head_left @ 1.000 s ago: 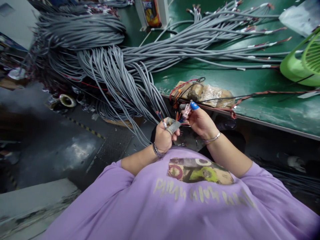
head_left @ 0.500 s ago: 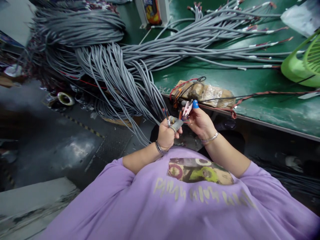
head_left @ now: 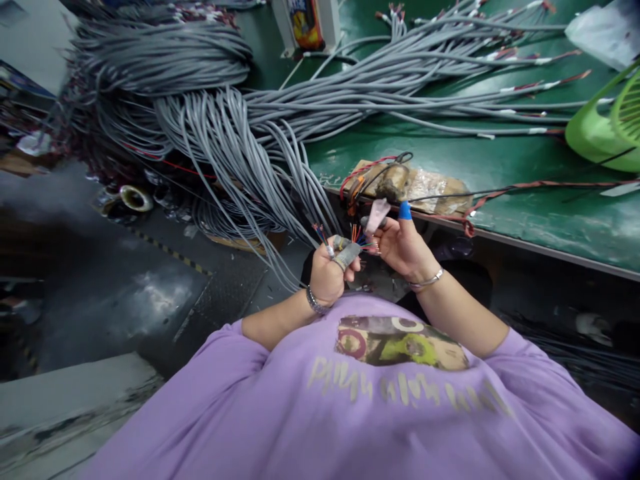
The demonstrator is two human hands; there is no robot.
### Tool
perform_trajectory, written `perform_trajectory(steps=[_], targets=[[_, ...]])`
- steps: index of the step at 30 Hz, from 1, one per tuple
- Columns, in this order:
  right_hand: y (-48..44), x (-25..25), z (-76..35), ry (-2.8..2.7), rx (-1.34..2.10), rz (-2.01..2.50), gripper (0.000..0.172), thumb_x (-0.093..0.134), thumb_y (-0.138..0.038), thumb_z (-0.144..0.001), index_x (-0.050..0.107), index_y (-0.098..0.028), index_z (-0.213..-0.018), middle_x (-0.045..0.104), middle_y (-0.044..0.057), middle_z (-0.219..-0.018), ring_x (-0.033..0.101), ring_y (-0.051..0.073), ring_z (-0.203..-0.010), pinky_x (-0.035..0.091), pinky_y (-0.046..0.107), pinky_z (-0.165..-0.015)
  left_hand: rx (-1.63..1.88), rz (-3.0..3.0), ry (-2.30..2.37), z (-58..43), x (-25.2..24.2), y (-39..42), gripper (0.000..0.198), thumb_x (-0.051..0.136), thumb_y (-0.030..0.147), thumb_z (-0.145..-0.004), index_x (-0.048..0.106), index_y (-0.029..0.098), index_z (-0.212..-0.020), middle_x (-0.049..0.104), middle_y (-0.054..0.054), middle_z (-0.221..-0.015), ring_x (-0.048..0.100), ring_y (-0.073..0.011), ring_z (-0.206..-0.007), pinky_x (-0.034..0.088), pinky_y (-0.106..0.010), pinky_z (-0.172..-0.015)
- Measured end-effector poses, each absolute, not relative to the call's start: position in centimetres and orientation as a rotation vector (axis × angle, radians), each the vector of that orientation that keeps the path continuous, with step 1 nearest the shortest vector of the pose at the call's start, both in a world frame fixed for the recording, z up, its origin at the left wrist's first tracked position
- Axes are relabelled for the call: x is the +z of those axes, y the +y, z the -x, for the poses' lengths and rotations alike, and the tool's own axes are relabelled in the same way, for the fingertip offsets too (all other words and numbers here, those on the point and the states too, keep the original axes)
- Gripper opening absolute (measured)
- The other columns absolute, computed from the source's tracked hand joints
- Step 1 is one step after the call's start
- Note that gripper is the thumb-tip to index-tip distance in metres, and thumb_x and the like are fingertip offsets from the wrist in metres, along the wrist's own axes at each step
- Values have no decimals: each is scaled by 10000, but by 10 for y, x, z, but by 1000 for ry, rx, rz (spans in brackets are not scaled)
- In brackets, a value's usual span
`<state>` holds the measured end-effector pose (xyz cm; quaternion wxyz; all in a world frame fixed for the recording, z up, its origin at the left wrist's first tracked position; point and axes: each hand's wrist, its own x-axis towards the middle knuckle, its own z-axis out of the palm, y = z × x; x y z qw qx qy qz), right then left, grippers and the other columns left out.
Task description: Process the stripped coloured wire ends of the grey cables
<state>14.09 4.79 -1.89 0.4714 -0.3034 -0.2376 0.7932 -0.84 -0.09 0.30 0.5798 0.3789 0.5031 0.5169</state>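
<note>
My left hand, with grey wraps on its fingers, is closed around the end of a grey cable. Stripped coloured wires fan out from the grip towards my right hand, and a second small bunch of wires sticks up on the other side. My right hand has a blue cover on the thumb. At its fingers is a small pale pink piece, blurred and close to the wire tips; its exact kind cannot be made out.
Grey cables drape over the green table and hang off its edge on the left. A taped cardboard piece with black and red leads lies at the edge. A green basket stands at the right.
My right hand has shifted slightly right, its thumb moving away from the pink piece, which has turned and blurred. My left hand has moved a little left with the cable.
</note>
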Motion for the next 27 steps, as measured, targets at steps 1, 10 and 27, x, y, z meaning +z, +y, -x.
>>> perform_trajectory(steps=[1,10,27], targets=[[46,-19,-143,-623,1963,743,641,657,-818,-694,694,-188,-802,663,16,-712,554,114,-587,466,243,-542,1209,-889,1177,8,2,-1,415,779,494,-700,504,185,-672,597,46,-516,407,-34,-326,223,-177,-327],[34,-19,-146,-950,1762,911,350,923,-390,-583,723,-174,-774,658,-23,-695,515,81,-594,419,232,-589,1104,-1011,1161,11,-16,0,359,761,461,-754,538,180,-736,616,50,-541,461,-43,-350,313,-168,-350],[47,-28,-159,-752,1919,871,562,755,-724,-683,682,-187,-829,667,16,-729,587,115,-611,523,246,-590,1128,-851,1036,13,-2,4,370,756,478,-734,533,184,-706,610,50,-519,466,-54,-335,319,-171,-334]])
